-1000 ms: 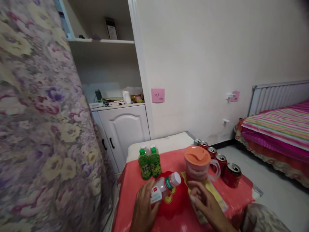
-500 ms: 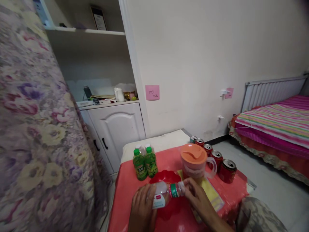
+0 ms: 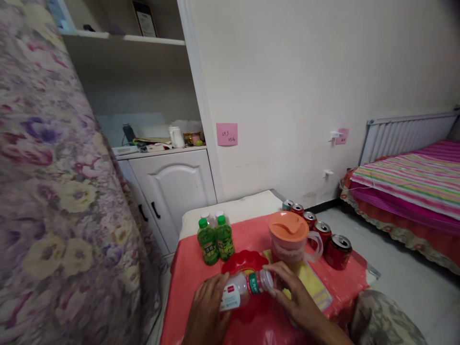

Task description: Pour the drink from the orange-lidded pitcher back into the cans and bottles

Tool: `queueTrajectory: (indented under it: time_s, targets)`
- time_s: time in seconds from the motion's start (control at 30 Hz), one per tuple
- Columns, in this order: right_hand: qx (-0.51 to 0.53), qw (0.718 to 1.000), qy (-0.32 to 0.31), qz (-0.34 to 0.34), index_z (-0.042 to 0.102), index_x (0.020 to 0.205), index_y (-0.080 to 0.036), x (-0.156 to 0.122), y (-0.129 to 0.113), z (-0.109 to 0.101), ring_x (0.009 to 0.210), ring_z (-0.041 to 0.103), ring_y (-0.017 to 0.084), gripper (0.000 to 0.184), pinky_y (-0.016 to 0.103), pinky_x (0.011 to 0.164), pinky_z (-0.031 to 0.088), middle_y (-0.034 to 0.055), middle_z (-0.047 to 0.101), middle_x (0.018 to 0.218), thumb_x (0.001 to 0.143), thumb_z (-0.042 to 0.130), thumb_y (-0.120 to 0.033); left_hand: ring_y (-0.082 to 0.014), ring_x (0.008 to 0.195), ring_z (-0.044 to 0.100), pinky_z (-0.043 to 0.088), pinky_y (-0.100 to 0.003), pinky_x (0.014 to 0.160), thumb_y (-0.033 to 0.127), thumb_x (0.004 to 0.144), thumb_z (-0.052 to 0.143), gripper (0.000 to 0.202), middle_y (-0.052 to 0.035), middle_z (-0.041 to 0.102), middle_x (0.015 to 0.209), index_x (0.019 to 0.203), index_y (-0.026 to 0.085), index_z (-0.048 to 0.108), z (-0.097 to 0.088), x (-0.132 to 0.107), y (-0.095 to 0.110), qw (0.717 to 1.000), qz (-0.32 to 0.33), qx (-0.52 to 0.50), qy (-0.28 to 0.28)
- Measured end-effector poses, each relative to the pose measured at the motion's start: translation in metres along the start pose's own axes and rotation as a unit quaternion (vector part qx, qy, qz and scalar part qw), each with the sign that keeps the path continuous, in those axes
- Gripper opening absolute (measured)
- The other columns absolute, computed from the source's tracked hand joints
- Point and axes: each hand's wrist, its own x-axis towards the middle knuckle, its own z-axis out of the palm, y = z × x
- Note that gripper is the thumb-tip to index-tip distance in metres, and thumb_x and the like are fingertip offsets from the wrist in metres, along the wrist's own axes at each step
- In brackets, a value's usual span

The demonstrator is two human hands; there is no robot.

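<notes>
A clear plastic bottle [image 3: 244, 285] with a white and green label lies almost level above a red scalloped dish [image 3: 247, 258], its neck pointing right. My left hand [image 3: 208, 304] is wrapped round the base end of the bottle. At the other end, the fingers and thumb of my right hand [image 3: 291, 292] pinch the whitish bottle cap [image 3: 266, 280]. Two green-capped drink bottles [image 3: 215, 242] stand just beyond my left hand. A clear pitcher [image 3: 289, 239] with an orange lid stands beyond my right hand.
Several drink cans [image 3: 323, 235] line the right side of the red-covered table [image 3: 187, 278]. Two white-capped bottles [image 3: 219, 214] stand behind the green ones. Yellow flat material [image 3: 312, 285] lies by the pitcher. A floral curtain [image 3: 72, 191] hangs at left; a bed [image 3: 413, 177] is at right.
The bottle has shifted slightly left, its neck tilting a little toward me. My right hand's fingers have spread further apart round the cap end.
</notes>
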Motion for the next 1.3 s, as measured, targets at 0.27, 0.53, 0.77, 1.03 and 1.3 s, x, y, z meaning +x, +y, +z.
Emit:
queueTrajectory:
  time_s: [0.27,0.53,0.77,1.03,1.3]
  targets:
    - [0.031,0.993,0.037,0.105,0.063,0.104,-0.019,0.006,0.003,0.011,0.066,0.047,0.016,0.028,0.027,0.060,0.034,-0.0019,0.051,0.075,0.085,0.063,-0.040,-0.0278,0.105,0.068,0.054,-0.040,0.090,0.013,0.070,0.063,0.066,-0.0092,0.073,0.119,0.134,0.023,0.051,0.003,0.003,-0.004,1.000,0.019,0.013,0.012]
    - [0.033,0.997,0.031,0.057,0.065,0.118,-0.025,0.007,0.003,0.003,0.078,0.054,0.019,0.039,0.028,0.065,0.038,0.0033,0.059,0.096,0.081,0.067,-0.038,-0.0282,0.101,0.071,0.057,-0.038,0.086,0.028,0.075,0.070,0.062,-0.0099,0.074,0.117,0.133,0.022,0.051,0.009,0.003,-0.015,0.997,0.057,0.033,0.032]
    - [0.032,0.999,0.003,-0.018,0.067,0.112,-0.026,0.008,-0.006,-0.002,0.097,0.059,0.023,0.028,0.032,0.081,0.044,0.0054,0.062,0.106,0.086,0.065,-0.034,-0.0288,0.105,0.070,0.057,-0.039,0.088,0.028,0.074,0.072,0.063,-0.0093,0.073,0.121,0.134,0.024,0.051,0.014,0.001,-0.018,0.998,0.046,0.026,0.016]
    - [0.065,0.997,0.028,0.032,0.068,0.116,-0.027,0.005,0.000,-0.002,0.088,0.059,0.021,0.036,0.031,0.076,0.045,0.0051,0.062,0.105,0.084,0.068,-0.043,-0.0295,0.103,0.071,0.059,-0.041,0.086,0.028,0.075,0.072,0.062,-0.0096,0.074,0.119,0.133,0.023,0.052,0.011,0.003,-0.016,0.999,0.035,0.017,0.022]
    - [0.249,0.958,0.067,0.127,0.056,0.113,-0.027,-0.010,0.019,0.000,0.067,0.063,0.017,0.046,0.029,0.064,0.051,-0.0008,0.064,0.085,0.079,0.071,-0.054,-0.0313,0.109,0.069,0.058,-0.047,0.092,0.035,0.078,0.071,0.052,-0.0096,0.073,0.121,0.127,0.026,0.059,0.017,-0.002,-0.018,0.995,-0.057,-0.077,0.010]
